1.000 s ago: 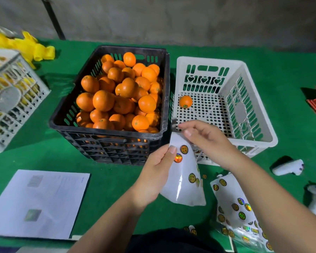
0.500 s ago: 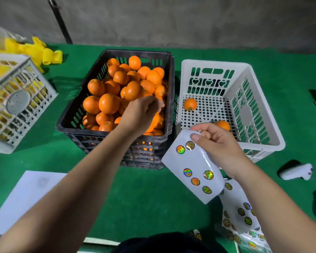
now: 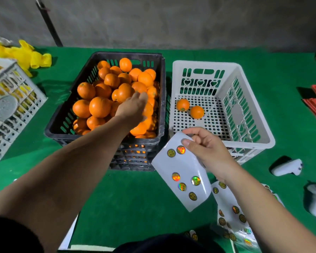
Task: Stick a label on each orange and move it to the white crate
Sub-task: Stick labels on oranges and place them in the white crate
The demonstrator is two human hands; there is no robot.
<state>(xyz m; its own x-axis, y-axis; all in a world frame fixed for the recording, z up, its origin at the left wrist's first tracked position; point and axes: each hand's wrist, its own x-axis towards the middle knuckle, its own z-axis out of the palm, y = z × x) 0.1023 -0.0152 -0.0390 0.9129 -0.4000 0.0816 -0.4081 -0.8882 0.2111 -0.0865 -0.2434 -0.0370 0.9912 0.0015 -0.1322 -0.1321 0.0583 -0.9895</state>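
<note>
Two oranges (image 3: pixel 197 111) lie at the far left of the white crate (image 3: pixel 252 114)'s floor, the rest of it bare. The left hand (image 3: pixel 133 108), fingers loosely spread, rests on the heaped fruit in the black crate (image 3: pixel 69 114). The right hand (image 3: pixel 206 148) pinches a label sheet (image 3: pixel 182 170) (six round stickers, writing unreadable) above the green table (image 3: pixel 135 201).
</note>
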